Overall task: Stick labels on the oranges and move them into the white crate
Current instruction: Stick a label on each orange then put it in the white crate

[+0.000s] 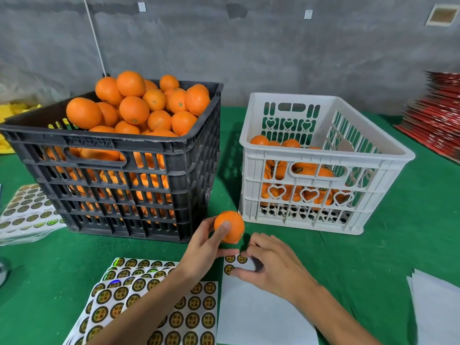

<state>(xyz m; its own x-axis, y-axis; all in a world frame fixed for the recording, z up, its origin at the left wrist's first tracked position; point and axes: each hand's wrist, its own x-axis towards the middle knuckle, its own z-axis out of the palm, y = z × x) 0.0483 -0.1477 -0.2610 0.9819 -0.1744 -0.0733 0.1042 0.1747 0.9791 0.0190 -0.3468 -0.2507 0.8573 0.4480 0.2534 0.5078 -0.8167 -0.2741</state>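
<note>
Gripping orange (pixel 230 226) in left hand (pixel 204 247) (thumb on top) | right hand (pixel 271 267) pinching label (pixel 242 259)

Your left hand (pixel 206 247) grips an orange (pixel 230 226) just before the white crate's (pixel 321 155) near-left corner, while your right hand (pixel 271 265) picks at a label (pixel 242 259) on the nearly bare sheet (pixel 261 317) near the table's (pixel 398 245) front edge.
</note>
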